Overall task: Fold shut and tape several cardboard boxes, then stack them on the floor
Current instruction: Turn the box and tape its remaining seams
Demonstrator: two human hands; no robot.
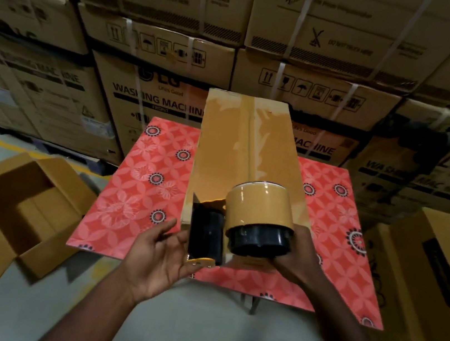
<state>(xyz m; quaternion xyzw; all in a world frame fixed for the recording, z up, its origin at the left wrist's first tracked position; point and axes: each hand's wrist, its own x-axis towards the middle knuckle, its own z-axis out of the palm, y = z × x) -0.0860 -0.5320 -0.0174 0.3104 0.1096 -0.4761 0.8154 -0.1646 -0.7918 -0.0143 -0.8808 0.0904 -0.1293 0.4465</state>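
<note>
Left grip (160, 254): our fingers loose, touching tape dispenser (260, 210)
Right grip (297, 254): we hold tape dispenser
Box (247, 150): taped, on table (145, 187)

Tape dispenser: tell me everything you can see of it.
The tape dispenser is black, plastic by its look: a wide glossy roll of tan tape on a round hub, and a flat plate to its left with a small yellow tab below. It is held over the near end of the box on the table. The right hand grips it from the right; the open left hand is at the plate, contact unclear.
</note>
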